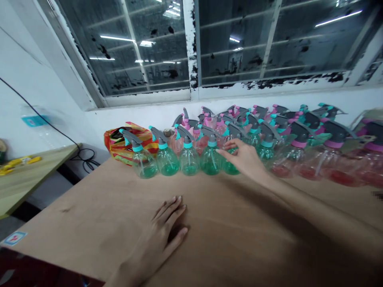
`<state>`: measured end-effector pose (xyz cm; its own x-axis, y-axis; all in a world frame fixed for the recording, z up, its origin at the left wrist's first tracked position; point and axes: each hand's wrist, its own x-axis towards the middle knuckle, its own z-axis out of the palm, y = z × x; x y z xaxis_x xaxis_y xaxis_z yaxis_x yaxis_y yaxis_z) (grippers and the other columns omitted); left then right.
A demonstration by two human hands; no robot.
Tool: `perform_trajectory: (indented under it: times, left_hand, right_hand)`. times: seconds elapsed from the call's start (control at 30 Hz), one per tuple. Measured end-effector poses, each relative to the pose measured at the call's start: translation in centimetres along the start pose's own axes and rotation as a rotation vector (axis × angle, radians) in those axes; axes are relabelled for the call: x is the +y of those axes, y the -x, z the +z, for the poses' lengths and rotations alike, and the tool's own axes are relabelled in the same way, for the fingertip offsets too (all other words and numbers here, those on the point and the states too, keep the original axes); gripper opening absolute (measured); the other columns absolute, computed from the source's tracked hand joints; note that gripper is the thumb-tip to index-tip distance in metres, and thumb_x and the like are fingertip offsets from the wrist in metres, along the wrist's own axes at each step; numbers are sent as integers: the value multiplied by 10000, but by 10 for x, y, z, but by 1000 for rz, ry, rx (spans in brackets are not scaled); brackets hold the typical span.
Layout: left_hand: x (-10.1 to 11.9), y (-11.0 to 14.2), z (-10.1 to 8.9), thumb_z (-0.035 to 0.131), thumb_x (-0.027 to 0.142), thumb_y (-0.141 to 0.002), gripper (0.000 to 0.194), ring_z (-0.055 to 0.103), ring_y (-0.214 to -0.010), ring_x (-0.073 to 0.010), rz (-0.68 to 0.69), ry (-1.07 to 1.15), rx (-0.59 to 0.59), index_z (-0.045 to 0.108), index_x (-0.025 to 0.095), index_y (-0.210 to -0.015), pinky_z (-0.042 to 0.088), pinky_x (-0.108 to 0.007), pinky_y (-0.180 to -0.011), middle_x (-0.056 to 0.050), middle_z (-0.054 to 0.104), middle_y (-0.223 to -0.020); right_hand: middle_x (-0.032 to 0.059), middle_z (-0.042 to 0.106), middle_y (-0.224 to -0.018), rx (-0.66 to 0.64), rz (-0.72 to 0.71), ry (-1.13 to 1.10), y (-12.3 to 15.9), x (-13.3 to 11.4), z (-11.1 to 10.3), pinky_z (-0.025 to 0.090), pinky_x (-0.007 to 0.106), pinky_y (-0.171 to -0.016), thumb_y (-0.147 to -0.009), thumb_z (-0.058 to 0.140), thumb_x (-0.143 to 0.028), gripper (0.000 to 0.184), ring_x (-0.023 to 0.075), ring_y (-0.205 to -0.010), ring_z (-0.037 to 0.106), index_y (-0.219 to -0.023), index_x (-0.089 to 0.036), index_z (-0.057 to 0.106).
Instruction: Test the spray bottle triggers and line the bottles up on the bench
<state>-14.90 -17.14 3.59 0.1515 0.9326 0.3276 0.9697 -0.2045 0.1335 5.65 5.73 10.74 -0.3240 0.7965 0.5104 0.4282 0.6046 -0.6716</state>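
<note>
Green liquid (212, 168) is filling only the lower part of the clear bottles (190, 162) at the left end of the front row. These bottles are standing upright, side by side, on the brown table (89, 211), and they are wearing turquoise collars and grey trigger heads.

The right hand (243, 157) is partly covering the fifth bottle (231, 169) from the left, and its thumb is pointing toward the fourth bottle (210, 159). Between thumb and fingers a narrow gap is showing, but I cannot tell whether they are touching or holding the bottle. The left hand (169, 227) is lying on the table, in front of the row and well apart from it; its fingers are stretching forward loosely and its thumb is pointing wide away from them.

To the right, beyond the right arm, bottles with pink collars are holding red liquid (344, 176). Behind the front row, more bottles are standing close together, with pink and turquoise parts mixing. An orange and yellow bag (116, 148) is lying behind the leftmost bottle. Farther left, a black cable (86, 160) is curling near a side table (32, 177), where yellow pieces (19, 162) are lying. Above everything, a window (149, 56) is reflecting lamps.
</note>
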Motion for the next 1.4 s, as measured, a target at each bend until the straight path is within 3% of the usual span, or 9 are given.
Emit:
perform_trajectory:
  times: [0.1, 0.2, 0.43, 0.7, 0.8, 0.87, 1.03, 1.23, 1.4]
  left_hand:
    - [-1, 0, 1, 506, 344, -943, 486, 389, -1332, -251, 9, 9, 15, 378, 246, -1401, 351, -487, -1076, -61, 417, -1458]
    - [-1, 1, 1, 499, 341, -946, 479, 378, -1339, -250, 5, 16, 11, 377, 252, -1400, 345, -489, -1079, -59, 414, -1461]
    - [1, 0, -3, 496, 379, -948, 454, 377, -1339, -254, -38, 38, -37, 408, 264, -1378, 320, -478, -1094, -50, 409, -1465]
    - [30, -28, -9, 537, 540, -879, 672, 366, -1334, -331, -229, 110, -132, 280, 302, -1453, 254, -564, -1096, -75, 389, -1475]
    - [57, -54, -8, 597, 595, -814, 822, 331, -1345, -367, -197, 198, -180, 243, 253, -1473, 222, -597, -1092, -121, 367, -1480]
    - [74, -69, 0, 640, 554, -803, 879, 359, -1334, -349, -128, 366, -200, 191, 232, -1486, 300, -552, -1074, -135, 376, -1472]
    - [112, -91, 25, 714, 473, -767, 870, 437, -1279, -342, -8, 584, -230, 237, 242, -1457, 420, -525, -991, -121, 453, -1411]
    - [157, -114, 41, 748, 466, -738, 883, 426, -1288, -326, 113, 666, -269, 258, 270, -1446, 385, -518, -1024, -102, 440, -1417]
    - [177, -136, 52, 785, 478, -682, 950, 439, -1271, -335, 121, 611, -293, 272, 225, -1440, 400, -507, -1011, -123, 453, -1403]
  right_hand:
    - [129, 702, -1020, -12, 43, 59, -11, 6, 8, 490, 379, -659, -781, 603, -521, 492, 235, -705, 671, -1104, -149, 595]
    - [143, 711, -958, -62, 46, 112, -20, 6, 22, 481, 375, -668, -763, 595, -576, 610, 284, -811, 670, -1166, -118, 578]
    - [138, 710, -821, -155, 49, 258, -21, -5, 29, 449, 368, -598, -807, 558, -536, 490, 312, -782, 665, -1067, -130, 649]
    - [140, 717, -898, -244, -34, 384, 40, -25, -22, 484, 435, -604, -784, 534, -641, 641, 343, -762, 674, -1210, -166, 588]
    - [146, 709, -867, -287, -114, 416, 68, -31, -47, 508, 437, -638, -812, 520, -618, 584, 331, -790, 672, -1121, -138, 640]
    - [157, 696, -906, -308, -147, 412, 82, -30, -64, 516, 458, -693, -813, 519, -617, 551, 339, -860, 657, -1044, -138, 663]
    - [125, 660, -1080, -355, -161, 206, 101, -2, -105, 501, 512, -816, -738, 603, -648, 554, 345, -1021, 599, -1082, -214, 617]
    - [55, 617, -1214, -338, -107, -197, 105, 27, -141, 541, 405, -840, -722, 720, -467, 596, 265, -1087, 604, -1247, -309, 486]
    - [22, 690, -1015, -253, -26, -333, 103, 30, -142, 523, 406, -869, -820, 633, -397, 291, 256, -1074, 614, -1095, -303, 610]
